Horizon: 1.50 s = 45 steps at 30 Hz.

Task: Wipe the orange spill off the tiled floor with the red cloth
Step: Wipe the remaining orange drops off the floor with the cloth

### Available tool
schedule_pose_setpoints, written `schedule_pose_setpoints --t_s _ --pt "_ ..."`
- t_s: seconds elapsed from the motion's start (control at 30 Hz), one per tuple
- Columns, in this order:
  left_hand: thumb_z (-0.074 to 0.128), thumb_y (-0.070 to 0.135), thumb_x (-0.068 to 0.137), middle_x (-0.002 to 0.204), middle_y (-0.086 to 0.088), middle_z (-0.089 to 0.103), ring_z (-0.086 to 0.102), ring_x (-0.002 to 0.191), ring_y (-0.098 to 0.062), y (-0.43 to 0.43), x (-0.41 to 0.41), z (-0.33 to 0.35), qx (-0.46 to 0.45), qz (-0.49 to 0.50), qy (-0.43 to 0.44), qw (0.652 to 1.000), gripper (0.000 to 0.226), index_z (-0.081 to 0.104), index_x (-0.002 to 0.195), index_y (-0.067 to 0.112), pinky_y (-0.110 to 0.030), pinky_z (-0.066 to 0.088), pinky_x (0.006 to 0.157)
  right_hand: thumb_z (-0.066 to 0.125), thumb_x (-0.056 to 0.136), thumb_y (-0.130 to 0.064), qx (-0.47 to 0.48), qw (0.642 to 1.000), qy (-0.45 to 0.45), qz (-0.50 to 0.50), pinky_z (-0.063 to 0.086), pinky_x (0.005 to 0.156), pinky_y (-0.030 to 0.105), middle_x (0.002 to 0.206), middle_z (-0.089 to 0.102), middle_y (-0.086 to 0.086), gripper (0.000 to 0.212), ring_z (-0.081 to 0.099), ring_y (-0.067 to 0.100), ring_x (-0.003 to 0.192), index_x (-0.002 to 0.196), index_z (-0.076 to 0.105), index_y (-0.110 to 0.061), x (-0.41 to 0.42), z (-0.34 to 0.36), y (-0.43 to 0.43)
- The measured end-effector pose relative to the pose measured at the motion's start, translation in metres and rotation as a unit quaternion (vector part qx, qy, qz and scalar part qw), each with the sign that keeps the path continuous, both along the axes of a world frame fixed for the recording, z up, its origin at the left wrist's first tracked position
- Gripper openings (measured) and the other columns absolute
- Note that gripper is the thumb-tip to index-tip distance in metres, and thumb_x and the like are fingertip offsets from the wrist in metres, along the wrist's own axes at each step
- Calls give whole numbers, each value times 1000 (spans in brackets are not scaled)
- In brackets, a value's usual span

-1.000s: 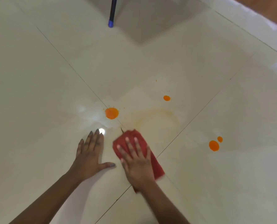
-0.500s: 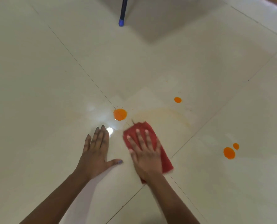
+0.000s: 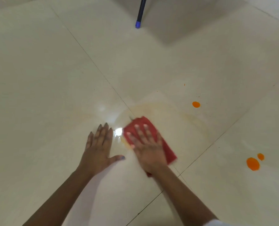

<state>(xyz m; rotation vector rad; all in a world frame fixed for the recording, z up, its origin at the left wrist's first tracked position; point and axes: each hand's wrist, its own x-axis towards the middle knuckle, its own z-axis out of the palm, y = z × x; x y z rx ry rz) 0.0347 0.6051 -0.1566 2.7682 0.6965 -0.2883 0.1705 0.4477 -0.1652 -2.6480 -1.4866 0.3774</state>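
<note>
While flat beneath right grip (image 3: 149, 150), red cloth (image 3: 167, 148) on tiled floor (image 3: 54, 79)

No writing, label, brand, number or sign could be read anywhere. The red cloth (image 3: 169, 153) was plain, the tiled floor (image 3: 37, 79) around it carried no marks that could be read, and the blue pole (image 3: 140, 12) far above the cloth bore no lettering.

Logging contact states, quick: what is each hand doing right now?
Left hand: open, flat on the tiled floor.
Right hand: open, fingers straight, pressing the red cloth.
</note>
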Motion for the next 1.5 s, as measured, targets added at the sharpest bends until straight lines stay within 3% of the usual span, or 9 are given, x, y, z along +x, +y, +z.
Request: schedule_pose_setpoints --t_s 0.2,0.43,0.73,0.87,0.97,1.1,1.3,1.4,1.5 --pt "-4 92 60 152 -3 -25 -28 139 -17 17 -7 -8 12 21 31 999 120 -7 147 10 -39 -12 114 17 99 -43 -20 981 -13 -191 -2 112 58 159 -6 -4 51 -11 21 145 147 1 -43 99 4 40" --pt "14 100 48 148 -1 -35 -38 134 -10 26 -8 -2 -91 39 18 995 129 -31 135 15 -29 -19 111 23 95 -42 30 998 1 64 4 111 59 158 16 -4 49 6 23 146 144 21 -43 -23 2 57" --pt "8 102 37 143 -1 -39 -39 132 -13 26 -3 2 -79 31 48 995 146 -17 145 7 -32 -16 112 23 98 -39 -5 998 5 -59 -2 111 57 159 2 -5 50 -7 20 146 147 11 -43 41 10 63" --pt "6 101 42 147 -2 -37 -42 130 -12 15 -22 9 -59 4 52 997 139 -18 145 11 -31 -23 108 25 95 -40 45 994 50 90 1 114 55 157 20 -8 45 3 18 145 139 31 -46 -38 5 9" --pt "5 99 48 148 -2 -36 -39 134 -13 -1 -44 6 -36 15 65 997 129 -22 142 15 -31 -24 109 28 92 -41 55 998 33 -15 2 112 46 151 35 -7 43 10 13 143 131 46 -46 -18 8 -49" --pt "6 98 50 145 2 -40 -40 132 -10 -4 -45 4 -36 30 53 997 126 -25 141 16 -31 -24 109 18 99 -45 0 993 10 -120 -6 113 52 159 2 -7 46 -11 19 145 145 16 -46 29 11 -5" --pt "4 100 45 148 -2 -36 -40 133 -14 -8 -57 9 -54 18 44 997 133 -21 142 13 -29 -26 108 24 97 -43 10 993 16 114 5 114 58 157 15 -8 46 7 23 145 142 22 -47 -68 8 -22" --pt "8 100 47 148 0 -36 -38 134 -12 -18 -62 8 -58 -6 42 997 131 -23 141 14 -27 -28 107 28 94 -43 3 998 2 60 13 112 51 152 29 -12 45 23 22 142 138 33 -50 -45 12 -81" --pt "12 99 50 149 3 -32 -34 136 -11 -25 -54 6 -74 -11 18 997 128 -20 143 16 -27 -24 109 19 98 -43 -35 997 17 -67 1 113 51 158 5 -13 46 -4 16 146 143 16 -51 18 13 -61"
